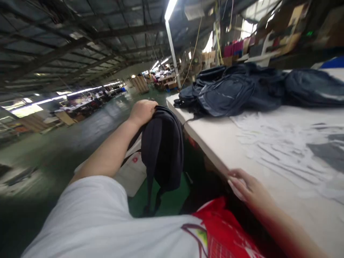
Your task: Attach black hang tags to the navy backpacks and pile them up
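Observation:
My left hand (143, 111) is closed around the top of a black backpack (169, 150), which hangs beside the table with its straps dangling over the green floor. Below that forearm stands a pale bag or sack (131, 175) with a small red mark. At the table's near edge is my right hand (243, 184), its fingers bent together; whether something small and whitish is between them is too blurred to tell. A pile of dark backpacks (228, 93) lies on the far part of the white table (209, 139).
Pale paper-like scraps and dark strips (290, 147) are spread over the tabletop. A white post (173, 53) rises behind the table's far corner. Open floor (88, 139) runs along the left, with wooden boards (40, 123) and work tables farther off.

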The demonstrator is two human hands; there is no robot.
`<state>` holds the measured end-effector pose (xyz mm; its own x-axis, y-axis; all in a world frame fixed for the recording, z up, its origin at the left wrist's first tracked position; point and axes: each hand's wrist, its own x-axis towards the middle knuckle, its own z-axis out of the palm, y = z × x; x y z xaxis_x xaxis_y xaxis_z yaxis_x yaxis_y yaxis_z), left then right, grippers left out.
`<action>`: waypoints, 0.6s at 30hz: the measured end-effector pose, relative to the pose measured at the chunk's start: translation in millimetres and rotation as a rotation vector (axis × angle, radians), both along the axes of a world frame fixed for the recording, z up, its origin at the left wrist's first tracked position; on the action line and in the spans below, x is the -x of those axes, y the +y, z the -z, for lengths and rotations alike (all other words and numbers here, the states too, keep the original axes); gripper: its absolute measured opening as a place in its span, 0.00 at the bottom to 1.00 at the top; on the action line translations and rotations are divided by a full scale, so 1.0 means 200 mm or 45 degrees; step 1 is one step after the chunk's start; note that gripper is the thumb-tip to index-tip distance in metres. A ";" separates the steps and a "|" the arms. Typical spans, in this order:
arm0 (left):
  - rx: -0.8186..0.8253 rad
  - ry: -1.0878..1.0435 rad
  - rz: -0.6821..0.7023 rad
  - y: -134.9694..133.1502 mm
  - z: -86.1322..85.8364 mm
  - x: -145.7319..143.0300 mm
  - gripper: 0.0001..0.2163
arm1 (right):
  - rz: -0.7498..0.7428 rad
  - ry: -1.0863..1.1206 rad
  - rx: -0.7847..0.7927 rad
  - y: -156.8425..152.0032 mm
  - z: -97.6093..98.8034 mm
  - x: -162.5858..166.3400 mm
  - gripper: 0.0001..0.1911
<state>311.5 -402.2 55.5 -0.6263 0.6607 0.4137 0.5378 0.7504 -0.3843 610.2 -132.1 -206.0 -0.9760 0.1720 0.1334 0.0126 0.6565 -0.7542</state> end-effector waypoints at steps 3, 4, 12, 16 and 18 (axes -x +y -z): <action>0.066 -0.119 0.079 0.01 0.08 -0.10 0.12 | -0.220 -0.041 -0.025 -0.20 -0.07 0.17 0.36; 0.056 -0.158 0.117 0.01 0.09 -0.13 0.11 | -0.281 -0.056 -0.042 -0.26 -0.08 0.20 0.38; -0.008 -0.287 0.451 0.20 0.21 -0.25 0.16 | -0.230 -0.090 -0.286 -0.37 0.07 0.16 0.23; 0.031 -0.278 0.716 0.44 0.32 -0.31 0.15 | -0.152 -0.133 -0.248 -0.31 0.19 0.06 0.23; -0.001 -0.264 0.862 0.56 0.39 -0.39 0.13 | -0.087 -0.098 -0.220 -0.27 0.24 -0.02 0.21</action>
<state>389.9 -289.6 -21.6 -0.1442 0.9326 0.3309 0.9483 0.2257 -0.2230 613.5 -185.9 -253.5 -0.9931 0.0862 0.0797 0.0170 0.7775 -0.6287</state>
